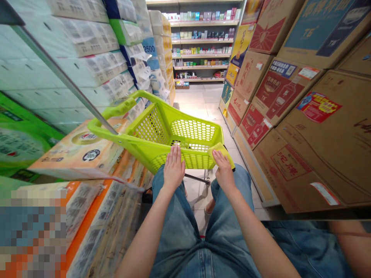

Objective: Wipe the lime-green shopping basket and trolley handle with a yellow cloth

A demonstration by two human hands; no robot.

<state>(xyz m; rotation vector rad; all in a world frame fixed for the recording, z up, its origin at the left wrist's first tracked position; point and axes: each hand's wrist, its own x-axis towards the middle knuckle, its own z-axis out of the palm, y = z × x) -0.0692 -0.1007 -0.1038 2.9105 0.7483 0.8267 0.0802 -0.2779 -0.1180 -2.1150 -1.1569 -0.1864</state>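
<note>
A lime-green plastic shopping cart (pixel 197 124) stands before me, its handle toward the left. Its basket has perforated sides, and I see nothing inside it. My left hand (pixel 174 166) rests against the near side of the basket, fingers stretched out and together, pointing over the rim. At the basket's right end, my right hand (pixel 224 170) holds a yellow cloth (pixel 217 148) with a dark edge against the near corner. The fingers lie over the cloth, and part of it hangs to the right of the hand.
On the left rise stacks of packaged tissue (pixel 87 36) and orange-edged packs (pixel 84 143). Stacked cardboard cartons (pixel 324 143) line the right side. Shelves (pixel 203 56) with small boxes and bottles stand at the aisle's far end. A metal pole (pixel 69 79) slants across the cart handle.
</note>
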